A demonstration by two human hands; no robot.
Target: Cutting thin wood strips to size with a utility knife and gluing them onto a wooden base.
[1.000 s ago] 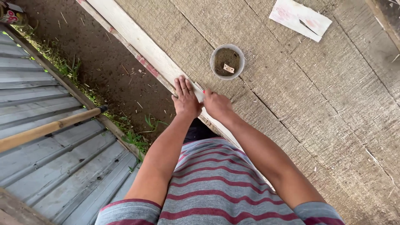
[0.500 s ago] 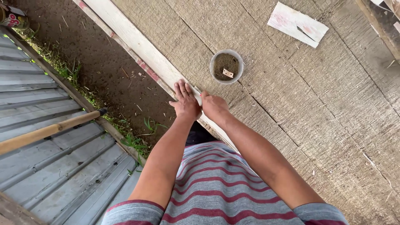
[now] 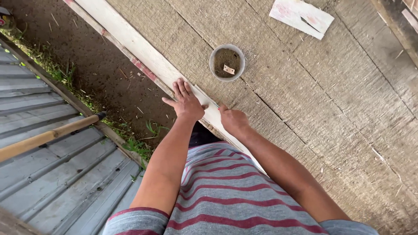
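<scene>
Here the left hand (image 3: 186, 102) lies flat, fingers spread, on the pale plank (image 3: 130, 41), while the right hand (image 3: 233, 119) pinches its edge. Just beyond stands a round plastic cup (image 3: 227, 62); a white-and-pink paper sheet (image 3: 301, 16) lies farther off.

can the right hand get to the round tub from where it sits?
Probably yes: the right hand rests on the pale board, and only bare rough planking lies between it and the round tub.
</scene>
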